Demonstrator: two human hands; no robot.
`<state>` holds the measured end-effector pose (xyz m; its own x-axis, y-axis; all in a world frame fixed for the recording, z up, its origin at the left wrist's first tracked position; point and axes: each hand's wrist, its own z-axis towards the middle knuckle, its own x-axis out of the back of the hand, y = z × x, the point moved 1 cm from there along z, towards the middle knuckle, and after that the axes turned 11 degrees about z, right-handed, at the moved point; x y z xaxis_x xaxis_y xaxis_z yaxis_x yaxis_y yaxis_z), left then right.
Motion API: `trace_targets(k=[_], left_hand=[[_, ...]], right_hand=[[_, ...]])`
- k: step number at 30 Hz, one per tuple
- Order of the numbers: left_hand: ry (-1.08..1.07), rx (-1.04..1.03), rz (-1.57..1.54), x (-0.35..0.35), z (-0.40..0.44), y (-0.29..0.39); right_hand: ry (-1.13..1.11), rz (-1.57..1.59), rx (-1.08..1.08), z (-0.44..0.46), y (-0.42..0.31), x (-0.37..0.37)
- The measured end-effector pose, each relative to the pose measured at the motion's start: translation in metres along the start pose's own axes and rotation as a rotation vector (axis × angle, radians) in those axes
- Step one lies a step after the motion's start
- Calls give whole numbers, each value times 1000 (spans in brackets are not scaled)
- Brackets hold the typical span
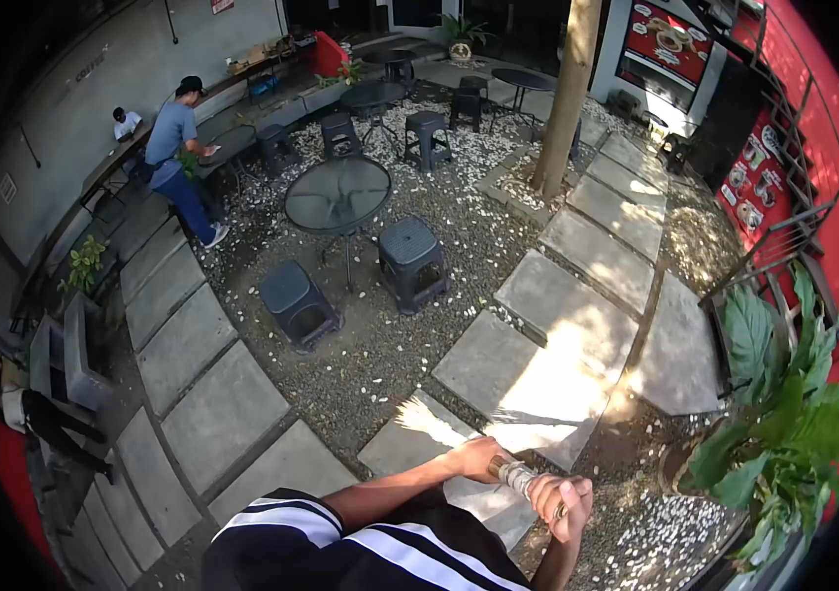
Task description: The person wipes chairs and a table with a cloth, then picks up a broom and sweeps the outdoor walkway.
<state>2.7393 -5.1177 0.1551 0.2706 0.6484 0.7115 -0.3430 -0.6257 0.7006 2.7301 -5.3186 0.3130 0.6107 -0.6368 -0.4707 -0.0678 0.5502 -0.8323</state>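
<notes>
Both of my hands are closed around a broom, whose pale straw bristles (429, 422) spread over the paving slabs ahead of me. My left hand (476, 459) grips the handle nearer the bristles. My right hand (561, 500) is wrapped round the handle's end, with its thumb on top. Between the two hands shows a pale wrapped stretch of the broom handle (515, 478). Part of the broom just beyond my left hand is hard to make out in the bright sunlight.
A round glass table (338, 195) stands on gravel ahead, with dark plastic stools (412, 258) beside it. A tree trunk (569, 98) rises behind. A leafy potted plant (784, 424) is close on my right. A person in a blue shirt (175, 138) leans over another table.
</notes>
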Motion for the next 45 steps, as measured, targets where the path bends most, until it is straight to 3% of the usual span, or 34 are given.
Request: trace_targets(k=[3, 6, 9, 13, 15, 17, 19, 21, 23, 24, 25, 27, 30, 33, 34, 36, 38, 39, 40, 41, 42, 43, 44, 45], left_hand=[[90, -21, 59, 43, 36, -47], [138, 15, 157, 88, 76, -84], [-7, 182, 243, 117, 107, -118], [-58, 146, 292, 127, 176, -163], [-43, 133, 234, 120, 223, -191], [-9, 105, 90, 89, 276, -223], [-120, 94, 109, 32, 339, -261], [-73, -74, -41, -31, 405, -271], [-226, -204, -292, -83, 468, -252], [-107, -287, -554, -101, 490, -231], [20, -357, -813, -113, 505, -203], [-81, -367, -987, -94, 533, -145], [-168, -498, -955, -126, 607, -108], [-296, -684, -849, -153, 670, -109], [-305, -669, -858, -154, 677, -124], [-94, -542, -848, -149, 688, -176], [-71, -373, -729, -154, 687, -257], [127, -344, -608, -144, 677, -302], [-175, -68, -555, -115, 662, -343], [-239, 76, -309, -99, 639, -395], [15, 133, -207, -81, 610, -432], [-132, 226, -142, -56, 586, -476], [-142, 387, 42, 14, 579, -465], [-110, 466, 150, 23, 550, -503]], right_hand=[[-18, -38, 17, 65, 9, 14], [77, 101, -142, 117, 20, 42], [75, 3, -118, 165, 35, 74], [52, 103, -61, 222, 54, 122], [70, 166, -30, 249, 62, 158], [354, 87, -193, 265, 74, 205], [569, -144, -368, 263, 114, 277], [537, -297, -416, 281, 107, 316], [536, -681, -548, 278, 113, 351], [560, -696, -575, 282, 112, 362], [498, -871, -493, 287, 107, 369], [341, -1207, -305, 299, 90, 381], [458, -1237, -353, 333, 33, 389], [530, -1213, -348, 359, 21, 418], [533, -1182, -342, 364, 24, 429], [534, -1132, -344, 376, 47, 458], [498, -874, -343, 384, 98, 498], [493, -766, -361, 395, 124, 513], [489, -659, -377, 410, 149, 522], [535, -465, -422, 430, 167, 528], [570, -275, -465, 452, 184, 530], [597, -109, -491, 467, 204, 534], [616, 53, -507, 487, 226, 538], [590, 46, -498, 509, 242, 540]])
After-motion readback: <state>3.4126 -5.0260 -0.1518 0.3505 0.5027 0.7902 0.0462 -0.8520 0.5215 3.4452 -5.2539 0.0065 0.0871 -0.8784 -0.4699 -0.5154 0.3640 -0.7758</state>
